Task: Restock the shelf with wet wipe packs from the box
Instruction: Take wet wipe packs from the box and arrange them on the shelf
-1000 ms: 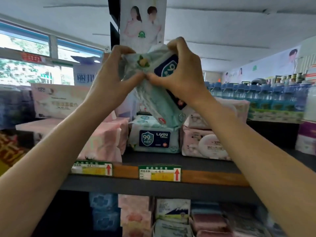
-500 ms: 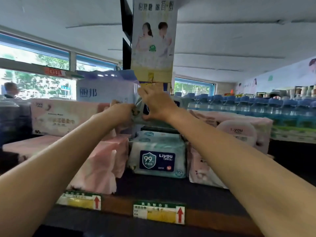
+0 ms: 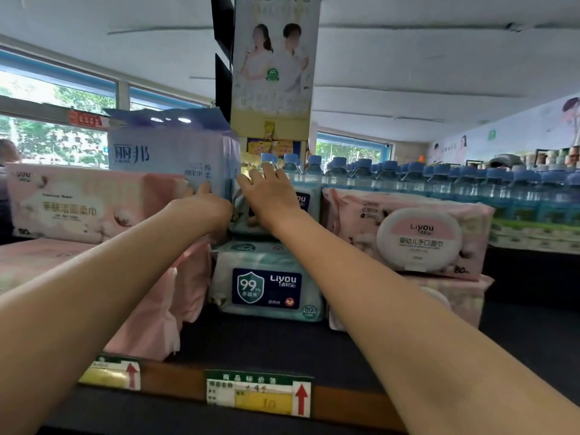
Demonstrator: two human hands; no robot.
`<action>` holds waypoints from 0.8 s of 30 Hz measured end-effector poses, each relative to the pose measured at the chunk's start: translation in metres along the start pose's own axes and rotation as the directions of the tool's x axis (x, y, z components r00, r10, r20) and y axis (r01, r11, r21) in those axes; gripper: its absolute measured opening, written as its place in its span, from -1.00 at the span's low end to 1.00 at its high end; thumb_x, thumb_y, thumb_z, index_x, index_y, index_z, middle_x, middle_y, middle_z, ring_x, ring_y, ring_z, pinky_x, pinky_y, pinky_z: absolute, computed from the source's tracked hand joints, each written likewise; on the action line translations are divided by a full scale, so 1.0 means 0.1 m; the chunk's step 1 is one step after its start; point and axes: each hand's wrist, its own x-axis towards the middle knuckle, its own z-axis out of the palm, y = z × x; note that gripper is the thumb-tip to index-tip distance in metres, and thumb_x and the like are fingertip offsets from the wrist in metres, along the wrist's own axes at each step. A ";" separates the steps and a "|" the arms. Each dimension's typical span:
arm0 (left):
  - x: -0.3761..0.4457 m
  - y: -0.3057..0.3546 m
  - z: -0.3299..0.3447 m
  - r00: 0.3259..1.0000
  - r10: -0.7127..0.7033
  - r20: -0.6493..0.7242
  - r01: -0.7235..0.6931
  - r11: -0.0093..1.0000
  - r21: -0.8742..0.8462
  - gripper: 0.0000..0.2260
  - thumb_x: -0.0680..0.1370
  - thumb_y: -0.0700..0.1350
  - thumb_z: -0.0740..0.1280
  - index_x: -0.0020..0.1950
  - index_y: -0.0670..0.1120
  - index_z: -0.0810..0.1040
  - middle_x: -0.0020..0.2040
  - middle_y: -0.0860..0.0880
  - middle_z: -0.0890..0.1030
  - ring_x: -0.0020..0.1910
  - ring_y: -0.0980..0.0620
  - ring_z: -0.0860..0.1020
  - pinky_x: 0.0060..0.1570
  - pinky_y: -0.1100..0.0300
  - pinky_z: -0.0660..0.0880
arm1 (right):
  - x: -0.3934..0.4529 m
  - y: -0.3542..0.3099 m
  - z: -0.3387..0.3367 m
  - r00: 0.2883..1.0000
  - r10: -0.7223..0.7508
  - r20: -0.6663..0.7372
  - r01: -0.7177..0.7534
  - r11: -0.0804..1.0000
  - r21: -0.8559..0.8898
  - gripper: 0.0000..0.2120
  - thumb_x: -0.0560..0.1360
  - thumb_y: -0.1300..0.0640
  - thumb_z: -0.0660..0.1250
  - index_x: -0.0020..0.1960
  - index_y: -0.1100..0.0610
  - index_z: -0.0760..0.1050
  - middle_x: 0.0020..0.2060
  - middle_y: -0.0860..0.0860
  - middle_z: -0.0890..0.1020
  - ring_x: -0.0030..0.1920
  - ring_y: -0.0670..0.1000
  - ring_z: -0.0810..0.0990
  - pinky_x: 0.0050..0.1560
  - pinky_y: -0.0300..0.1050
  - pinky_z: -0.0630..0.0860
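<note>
A teal wet wipe pack [image 3: 306,199] with a dark blue label lies on top of a matching teal pack [image 3: 266,284] in the middle of the dark shelf [image 3: 266,343]. My right hand [image 3: 270,196] rests flat on the top pack, fingers stretched toward the back. At the pack's left end, my left hand [image 3: 204,207] holds it, with its fingertips hidden behind the hand and its thumb up against a pale blue tissue pack [image 3: 169,155]. No box is in view.
Pink packs [image 3: 408,233] are stacked right of the teal ones, and more pink packs [image 3: 150,309] sit to the left. Rows of water bottles [image 3: 439,180] stand behind. A pillar with a poster [image 3: 273,67] rises at the back. Price tags [image 3: 257,392] line the shelf edge.
Both hands carried the teal pack from up in front of me down and back onto the lower teal pack. My right hand went from pinching it to lying flat on top.
</note>
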 end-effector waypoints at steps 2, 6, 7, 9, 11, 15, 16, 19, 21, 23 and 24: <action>-0.01 0.03 0.01 1.000 -0.020 -0.010 0.019 1.000 -0.020 -0.60 0.50 -0.12 0.28 0.35 0.01 0.39 0.36 -0.05 0.42 0.37 -0.18 0.21 0.37 -0.08 0.23 | 0.02 -0.03 0.03 0.997 0.051 0.049 -0.053 0.998 0.038 -0.32 0.44 0.11 0.39 0.45 0.13 0.13 0.40 0.17 0.30 0.45 0.22 0.14 0.40 0.09 0.16; -0.06 0.01 0.06 0.998 -0.001 -0.069 -0.003 0.998 -0.059 -0.64 0.55 -0.03 0.24 0.35 0.02 0.40 0.37 -0.02 0.41 0.36 -0.14 0.24 0.37 -0.08 0.22 | 0.06 0.00 0.11 0.978 0.156 0.138 -0.175 0.974 0.142 -0.19 0.43 0.04 0.41 0.50 0.03 -0.01 0.47 0.09 0.19 0.49 0.20 0.05 0.42 0.16 0.07; -0.08 0.01 0.07 0.996 0.015 -0.083 -0.021 0.998 -0.065 -0.63 0.55 0.01 0.22 0.35 0.02 0.40 0.36 -0.03 0.42 0.36 -0.12 0.27 0.36 -0.06 0.24 | 0.05 0.01 0.15 0.973 0.177 0.151 -0.202 0.965 0.166 -0.14 0.43 0.01 0.42 0.51 0.02 -0.07 0.48 0.08 0.16 0.49 0.20 0.05 0.42 0.16 0.06; -0.17 0.01 0.07 0.995 0.025 -0.092 -0.033 0.995 -0.091 -0.61 0.57 0.03 0.19 0.39 0.01 0.36 0.35 -0.04 0.43 0.37 -0.09 0.32 0.35 -0.02 0.27 | 0.01 0.03 0.20 0.965 0.200 0.170 -0.235 0.947 0.220 -0.06 0.41 -0.05 0.42 0.53 0.03 -0.16 0.49 0.08 0.12 0.48 0.20 0.06 0.43 0.17 0.05; -0.29 0.03 0.05 0.993 0.058 -0.103 -0.072 0.989 -0.133 -0.60 0.58 -0.04 0.18 0.43 0.00 0.31 0.36 -0.06 0.42 0.36 -0.08 0.35 0.31 0.01 0.27 | -0.07 0.04 0.19 0.956 0.199 0.217 -0.249 0.939 0.236 -0.04 0.41 0.00 0.43 0.53 0.05 -0.19 0.50 0.11 0.09 0.48 0.20 0.06 0.45 0.17 0.00; -0.52 0.11 -0.03 0.979 0.085 -0.184 -0.124 0.970 -0.209 -0.60 0.57 -0.14 0.19 0.41 0.05 0.33 0.38 -0.04 0.41 0.36 -0.07 0.36 0.39 -0.06 0.16 | -0.33 0.11 -0.01 0.911 0.247 0.331 -0.302 0.945 0.127 -0.14 0.48 0.21 0.31 0.52 0.14 -0.22 0.50 0.21 0.01 0.50 0.22 -0.02 0.48 0.14 -0.09; -0.58 0.14 -0.07 0.977 0.088 -0.196 -0.132 0.965 -0.225 -0.58 0.57 -0.17 0.19 0.42 0.07 0.31 0.40 -0.03 0.39 0.37 -0.08 0.34 0.40 -0.10 0.12 | -0.42 0.12 -0.09 0.912 0.248 0.326 -0.291 0.953 0.087 -0.19 0.50 0.24 0.27 0.53 0.17 -0.20 0.50 0.21 -0.02 0.51 0.22 -0.04 0.49 0.13 -0.09; -0.79 0.29 -0.26 0.937 0.130 -0.323 -0.221 0.939 -0.264 -0.60 0.54 -0.22 0.18 0.37 0.03 0.39 0.35 -0.07 0.42 0.35 -0.12 0.36 0.41 -0.15 0.13 | -0.69 0.07 -0.43 0.950 0.212 0.228 -0.233 0.970 0.072 -0.44 0.54 0.26 0.18 0.49 0.24 0.07 0.48 0.21 0.14 0.49 0.19 0.10 0.48 0.07 -0.03; -0.98 0.46 -0.39 0.881 0.116 -0.459 -0.294 0.894 -0.339 -0.72 0.54 -0.20 0.18 0.22 -0.08 0.49 0.24 -0.11 0.51 0.25 -0.14 0.44 0.35 -0.09 0.20 | -0.94 0.05 -0.63 0.979 0.201 0.029 -0.202 0.955 0.218 -0.70 0.53 0.27 0.17 0.25 0.24 0.43 0.25 0.18 0.49 0.30 0.14 0.42 0.45 0.07 0.10; -1.21 0.69 -0.45 0.820 0.090 -0.566 -0.400 0.797 -0.453 -0.78 0.54 -0.20 0.16 0.12 -0.14 0.52 0.13 -0.14 0.56 0.17 -0.16 0.48 0.26 -0.05 0.26 | -1.34 0.11 -0.79 0.937 0.309 -0.164 -0.216 0.880 0.423 -0.79 0.48 0.27 0.17 -0.03 0.26 0.57 -0.07 0.12 0.65 -0.01 0.10 0.59 0.25 0.00 0.34; -1.36 0.83 -0.45 0.784 0.098 -0.613 -0.479 0.724 -0.496 -0.76 0.53 -0.20 0.16 0.14 -0.11 0.51 0.13 -0.14 0.56 0.18 -0.17 0.47 0.24 -0.03 0.25 | -1.60 0.15 -0.88 0.899 0.398 -0.184 -0.256 0.816 0.518 -0.78 0.47 0.26 0.18 -0.05 0.25 0.59 -0.12 0.07 0.66 -0.08 0.07 0.60 0.10 -0.08 0.41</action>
